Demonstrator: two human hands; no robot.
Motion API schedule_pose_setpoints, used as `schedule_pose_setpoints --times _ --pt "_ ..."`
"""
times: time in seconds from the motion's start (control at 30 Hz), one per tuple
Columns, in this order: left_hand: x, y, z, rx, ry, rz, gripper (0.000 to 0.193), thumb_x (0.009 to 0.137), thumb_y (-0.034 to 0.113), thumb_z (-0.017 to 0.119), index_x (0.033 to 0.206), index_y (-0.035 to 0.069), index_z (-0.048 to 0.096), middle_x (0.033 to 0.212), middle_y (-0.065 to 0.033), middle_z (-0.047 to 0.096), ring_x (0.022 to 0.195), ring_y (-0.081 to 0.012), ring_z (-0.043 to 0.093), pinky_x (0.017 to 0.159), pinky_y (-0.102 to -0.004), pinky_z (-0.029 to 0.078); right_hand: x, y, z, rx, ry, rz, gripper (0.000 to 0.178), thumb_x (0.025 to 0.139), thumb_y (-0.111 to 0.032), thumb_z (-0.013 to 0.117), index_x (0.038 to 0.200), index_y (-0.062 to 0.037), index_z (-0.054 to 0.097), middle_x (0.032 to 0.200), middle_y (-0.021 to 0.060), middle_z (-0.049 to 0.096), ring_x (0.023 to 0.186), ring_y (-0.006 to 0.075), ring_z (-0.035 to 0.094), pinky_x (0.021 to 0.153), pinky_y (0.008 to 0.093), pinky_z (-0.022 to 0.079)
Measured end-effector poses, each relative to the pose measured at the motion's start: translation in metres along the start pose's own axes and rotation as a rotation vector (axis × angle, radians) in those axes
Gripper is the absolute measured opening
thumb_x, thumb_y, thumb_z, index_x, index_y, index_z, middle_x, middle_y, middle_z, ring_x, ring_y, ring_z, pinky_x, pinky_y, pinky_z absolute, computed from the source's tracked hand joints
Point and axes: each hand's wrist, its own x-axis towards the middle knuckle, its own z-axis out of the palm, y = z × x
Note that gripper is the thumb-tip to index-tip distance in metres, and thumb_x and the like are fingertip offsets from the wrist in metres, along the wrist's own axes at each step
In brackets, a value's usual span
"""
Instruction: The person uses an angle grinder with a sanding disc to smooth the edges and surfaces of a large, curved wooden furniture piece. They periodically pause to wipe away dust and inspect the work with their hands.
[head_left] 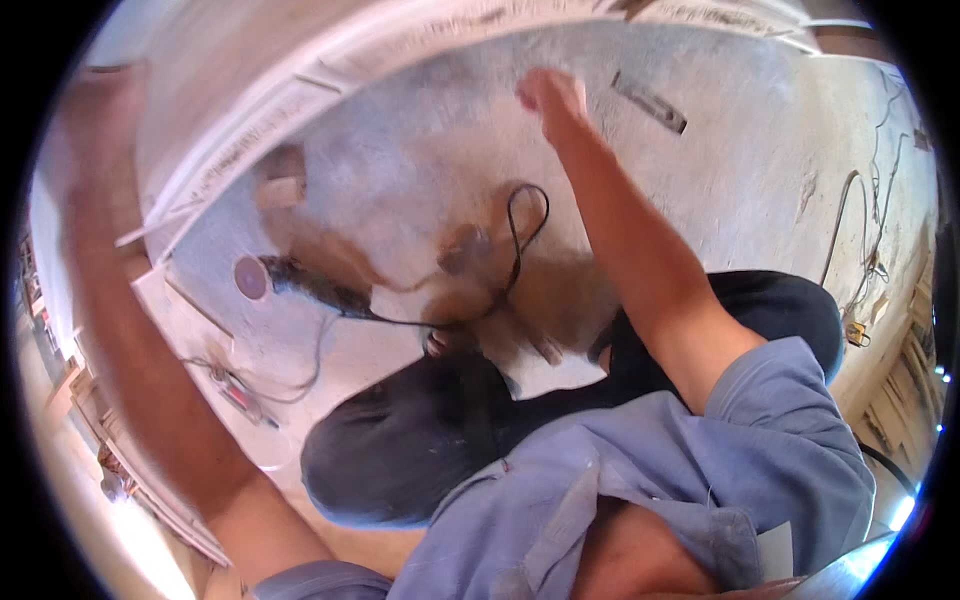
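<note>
Person's left hand (pixel 100 115) blurred, beside the white panel (pixel 400 58), grip cannot be told | right hand (pixel 552 95) fingers curled, contents unclear | panel arcs across the top, beyond right hand | angle grinder (pixel 315 287) lies on the floor (pixel 430 130) before the knees | flat bar (pixel 650 102) right of right hand

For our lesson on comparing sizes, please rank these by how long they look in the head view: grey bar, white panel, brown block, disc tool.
Longest to shortest:
1. White panel
2. Disc tool
3. Grey bar
4. Brown block
Real sizes may differ.
</note>
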Motion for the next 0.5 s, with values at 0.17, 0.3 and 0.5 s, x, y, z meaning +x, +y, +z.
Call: schedule_pose_setpoints --times 0.17,0.3,0.5 --pt "-0.016 0.007 0.031 -0.432 0.502 0.021 0.061 0.078 0.013 0.058 0.138 0.024 0.059 0.128 -0.0083 0.067 0.110 -0.0305 0.066 0.096 -0.0434 0.050 -0.036 0.044 -0.017 0.346 0.031 0.154 0.011 0.083 -0.005 0.060 0.074 -0.0072 0.067 0.074 0.0078 0.067 0.064 0.0193 0.065 0.053 0.0318 0.052" --pt "-0.073 0.078 0.010 -0.803 1.104 -0.136 0.068 0.071 0.003 0.061 0.139 0.009 0.054 0.140 -0.0144 0.054 0.129 -0.0369 0.046 0.108 -0.0572 0.035 -0.044 0.057 -0.005 -1.596 -0.271 -0.438 0.020 0.087 -0.019 0.058 0.083 -0.0060 0.073 0.088 0.0124 0.074 0.076 0.0261 0.073 0.061 0.0394 0.056" --pt "-0.150 0.259 0.043 -2.592 -0.218 -0.918 0.045 0.089 0.002 0.061 0.132 0.000 0.049 0.128 -0.0129 0.051 0.109 -0.0239 0.055 0.101 -0.0398 0.043 -0.159 0.125 -0.006 -1.038 -0.513 -0.210 0.024 0.084 -0.020 0.057 0.089 -0.0045 0.074 0.089 0.0208 0.072 0.087 0.0405 0.070 0.078 0.0487 0.056"
